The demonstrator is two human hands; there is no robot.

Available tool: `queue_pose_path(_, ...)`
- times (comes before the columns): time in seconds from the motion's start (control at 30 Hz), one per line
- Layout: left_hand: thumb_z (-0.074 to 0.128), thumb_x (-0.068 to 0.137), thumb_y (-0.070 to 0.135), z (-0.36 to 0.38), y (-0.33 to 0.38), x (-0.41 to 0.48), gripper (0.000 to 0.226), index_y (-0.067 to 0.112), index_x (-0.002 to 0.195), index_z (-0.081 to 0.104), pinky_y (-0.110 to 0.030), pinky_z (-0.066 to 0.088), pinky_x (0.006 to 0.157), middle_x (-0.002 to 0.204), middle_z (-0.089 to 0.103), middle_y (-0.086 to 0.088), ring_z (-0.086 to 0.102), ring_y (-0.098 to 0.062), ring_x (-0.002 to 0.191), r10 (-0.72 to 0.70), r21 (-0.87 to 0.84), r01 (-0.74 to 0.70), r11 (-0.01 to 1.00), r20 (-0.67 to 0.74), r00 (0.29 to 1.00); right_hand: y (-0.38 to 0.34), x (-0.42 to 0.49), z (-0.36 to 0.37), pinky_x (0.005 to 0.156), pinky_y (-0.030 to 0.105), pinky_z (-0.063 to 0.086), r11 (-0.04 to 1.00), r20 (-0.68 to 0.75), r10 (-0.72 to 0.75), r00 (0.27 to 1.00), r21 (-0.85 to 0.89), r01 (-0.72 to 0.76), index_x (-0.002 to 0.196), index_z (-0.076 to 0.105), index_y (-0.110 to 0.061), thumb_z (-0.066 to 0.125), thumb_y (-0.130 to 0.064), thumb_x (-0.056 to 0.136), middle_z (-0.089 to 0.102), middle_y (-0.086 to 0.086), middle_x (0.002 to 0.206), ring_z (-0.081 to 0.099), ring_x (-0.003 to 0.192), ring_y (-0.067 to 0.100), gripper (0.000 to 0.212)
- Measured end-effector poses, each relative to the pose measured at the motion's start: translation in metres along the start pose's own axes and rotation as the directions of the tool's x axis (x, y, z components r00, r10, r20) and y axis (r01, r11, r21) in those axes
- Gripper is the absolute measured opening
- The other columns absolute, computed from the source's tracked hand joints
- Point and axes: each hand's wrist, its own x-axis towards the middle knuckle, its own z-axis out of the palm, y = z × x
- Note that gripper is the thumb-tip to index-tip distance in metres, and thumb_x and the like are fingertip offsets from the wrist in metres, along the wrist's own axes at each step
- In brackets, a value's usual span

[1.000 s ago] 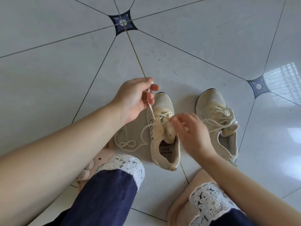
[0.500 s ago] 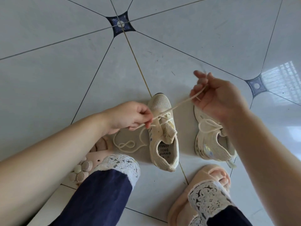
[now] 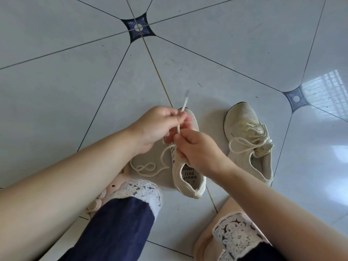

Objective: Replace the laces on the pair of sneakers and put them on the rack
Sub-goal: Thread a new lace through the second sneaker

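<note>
Both left hand and right hand pinch the lace between fingers above the near sneaker on the floor, probably tensioning it for threading; tied sneaker sits beside it.

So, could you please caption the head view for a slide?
Re-lacing: the left hand and right hand pinch a cream lace over one sneaker; the other sneaker stands laced beside it.
</note>
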Motion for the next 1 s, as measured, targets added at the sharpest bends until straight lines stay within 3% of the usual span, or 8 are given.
queue_pose_path(0.1,0.041,0.096,0.01,0.0,0.004,0.001,0.027,0.01,0.079,0.062,-0.028,0.038,0.055,0.062,0.059,-0.001,0.053,-0.019,0.062,0.028,-0.187,-0.038,0.982,-0.055,0.998,0.001,-0.004,0.002,0.06,0.022,0.028,0.936,-0.044,-0.178,0.983,-0.316,0.156,0.064,0.044,-0.025,0.048,-0.019,0.095,0.044,-0.014,0.061,0.041,0.056,0.004,0.032)
queue_pose_path(0.2,0.041,0.095,0.006,-0.002,0.006,0.003,0.026,0.008,0.077,0.059,-0.019,0.044,0.048,0.055,0.052,0.004,0.048,-0.007,0.048,0.058,-0.253,-0.078,0.964,-0.085,0.995,0.01,-0.01,-0.006,0.066,0.013,0.035,0.919,-0.245,-0.331,0.911,-0.303,0.252,0.081,0.065,-0.02,0.056,-0.014,0.089,0.054,-0.013,0.08,0.048,0.074,0.002,0.013)
queue_pose_path(0.33,0.041,0.095,0.004,0.005,-0.002,0.006,0.025,0.006,0.077,0.059,-0.018,0.036,0.048,0.058,0.052,0.0,0.037,-0.005,0.043,0.054,-0.207,-0.074,0.976,-0.104,0.993,0.036,-0.009,-0.034,0.081,0.024,0.048,0.994,-0.384,0.072,0.92,0.101,-0.036,0.096,0.063,-0.029,0.059,-0.016,0.087,0.065,-0.012,0.094,0.058,0.079,-0.001,0.017)
queue_pose_path(0.47,0.039,0.096,0.005,0.02,-0.014,0.008,0.031,0.015,0.071,0.055,-0.015,0.038,0.051,0.081,0.065,-0.013,0.041,0.002,0.041,0.149,0.073,-0.144,0.987,-0.059,0.987,0.061,-0.011,-0.037,0.071,0.019,0.044,0.963,-0.255,0.193,0.948,-0.133,-0.232,0.107,0.058,-0.023,0.068,-0.025,0.081,0.059,-0.008,0.103,0.056,0.079,-0.003,0.028)
queue_pose_path(0.63,0.044,0.094,0.008,0.034,-0.042,0.012,0.027,0.019,0.073,0.057,-0.015,0.034,0.052,0.081,0.066,-0.011,0.046,0.007,0.045,0.205,0.321,-0.192,0.927,-0.007,0.979,0.064,-0.006,-0.023,0.061,0.009,0.039,0.959,-0.247,0.117,0.962,-0.223,-0.174,0.099,0.061,-0.027,0.065,-0.039,0.082,0.061,-0.012,0.094,0.058,0.078,-0.002,0.021)
queue_pose_path(0.8,0.045,0.094,0.007,0.033,-0.054,0.004,0.023,0.011,0.08,0.063,-0.014,0.042,0.06,0.06,0.064,0.015,0.046,0.0,0.05,0.23,0.177,-0.21,0.962,-0.104,0.968,0.066,-0.009,-0.021,0.061,0.001,0.04,0.962,-0.277,0.047,0.96,-0.247,-0.119,0.096,0.065,-0.028,0.064,-0.038,0.084,0.064,-0.018,0.085,0.059,0.075,-0.008,0.017)
queue_pose_path(0.93,0.045,0.094,0.009,0.032,-0.055,0.002,0.028,0.021,0.073,0.058,-0.025,0.046,0.065,0.079,0.068,-0.021,0.049,-0.004,0.05,0.228,0.141,-0.206,0.968,-0.161,0.96,0.063,-0.013,-0.02,0.066,0.006,0.044,0.956,-0.311,-0.014,0.95,-0.284,-0.078,0.102,0.068,-0.022,0.063,-0.034,0.085,0.066,-0.013,0.087,0.062,0.077,-0.001,0.021)
queue_pose_path(1.0,0.046,0.094,0.012,0.032,-0.056,0.002,0.028,0.025,0.072,0.058,-0.023,0.046,0.063,0.074,0.068,-0.018,0.05,-0.002,0.047,0.234,0.189,-0.201,0.961,-0.172,0.957,0.059,-0.013,-0.017,0.072,0.023,0.05,0.929,-0.322,-0.078,0.943,-0.366,-0.048,0.1,0.069,-0.018,0.06,-0.031,0.087,0.069,-0.007,0.087,0.064,0.079,0.009,0.02)
